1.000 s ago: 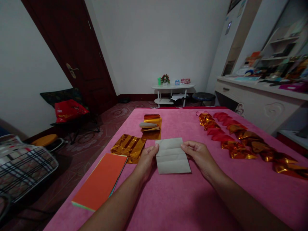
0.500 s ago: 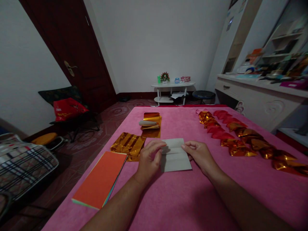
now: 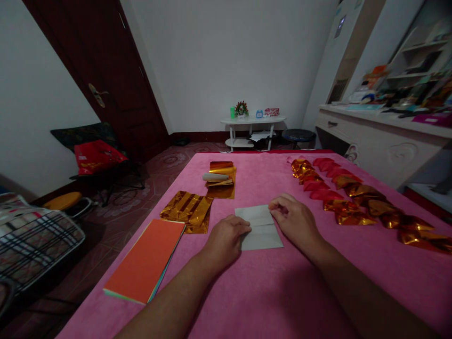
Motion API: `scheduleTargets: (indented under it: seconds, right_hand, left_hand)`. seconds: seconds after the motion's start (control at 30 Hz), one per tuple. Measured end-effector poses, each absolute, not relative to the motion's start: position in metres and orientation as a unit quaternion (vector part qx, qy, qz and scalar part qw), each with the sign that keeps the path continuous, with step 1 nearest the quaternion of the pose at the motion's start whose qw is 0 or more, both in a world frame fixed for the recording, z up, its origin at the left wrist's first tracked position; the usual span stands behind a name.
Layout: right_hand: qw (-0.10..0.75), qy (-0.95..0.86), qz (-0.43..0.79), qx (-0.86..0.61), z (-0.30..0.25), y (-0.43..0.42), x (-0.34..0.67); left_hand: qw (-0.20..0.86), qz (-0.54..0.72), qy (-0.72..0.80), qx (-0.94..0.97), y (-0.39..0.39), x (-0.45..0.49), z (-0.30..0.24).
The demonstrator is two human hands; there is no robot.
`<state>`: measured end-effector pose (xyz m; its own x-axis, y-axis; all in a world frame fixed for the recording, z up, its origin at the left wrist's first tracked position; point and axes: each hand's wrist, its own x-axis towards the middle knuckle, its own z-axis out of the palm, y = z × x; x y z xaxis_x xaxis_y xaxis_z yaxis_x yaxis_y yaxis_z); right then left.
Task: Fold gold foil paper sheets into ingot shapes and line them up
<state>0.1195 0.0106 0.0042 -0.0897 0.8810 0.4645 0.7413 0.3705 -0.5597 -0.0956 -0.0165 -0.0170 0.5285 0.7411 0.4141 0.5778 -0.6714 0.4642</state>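
A pale creased sheet of paper lies on the pink tablecloth in front of me. My left hand rests knuckles-up on its left edge, fingers curled and pressing the paper down. My right hand lies on the sheet's upper right corner, fingertips pinched together on the paper's edge. The sheet now looks folded smaller, with one crease line across it.
A stack of orange paper lies at the left, with crumpled gold foil sheets beyond it and more gold foil with a pale tube farther back. A row of folded gold and red pieces runs along the right. A white sideboard stands at right.
Both hands have moved down onto the paper; the sheet, first spread open between them, is now folded shorter and pressed flat. The camera tipped slightly downward.
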Motion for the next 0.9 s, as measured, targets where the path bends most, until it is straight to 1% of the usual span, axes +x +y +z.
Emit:
scheduleTargets:
  seconds: [0.13,0.2,0.27,0.37,0.47,0.57,0.63,0.73,0.9]
  right_hand:
    - [0.395,-0.67,0.237,-0.582,-0.006,0.016,0.121]
    - [0.377,-0.656,0.286,-0.589,-0.013,0.018,0.123]
    - [0.358,-0.662,0.307,-0.583,-0.019,0.019,0.123]
    - [0.374,-0.645,0.354,-0.564,-0.019,0.016,0.121]
    - [0.412,-0.603,0.425,-0.534,-0.01,0.014,0.117]
    - [0.436,-0.565,0.488,-0.502,-0.001,0.012,0.115]
    - [0.447,-0.551,0.507,-0.49,0.002,0.012,0.114]
    - [0.46,-0.54,0.52,-0.475,0.002,0.012,0.112]
    - [0.494,-0.533,0.497,-0.474,-0.003,0.011,0.112]
  left_hand:
    - [0.14,0.307,0.379,0.862,-0.016,-0.095,-0.018]
    - [0.156,0.321,0.379,0.854,-0.017,-0.094,-0.018]
    - [0.185,0.356,0.387,0.83,-0.016,-0.094,-0.017]
    - [0.231,0.45,0.436,0.744,-0.012,-0.095,-0.014]
    - [0.325,0.531,0.486,0.614,-0.006,-0.098,-0.011]
    - [0.448,0.531,0.478,0.536,-0.002,-0.101,-0.011]
    - [0.497,0.5,0.468,0.533,-0.002,-0.102,-0.011]
    - [0.517,0.474,0.477,0.529,-0.002,-0.103,-0.011]
    - [0.528,0.509,0.472,0.49,-0.001,-0.105,-0.009]
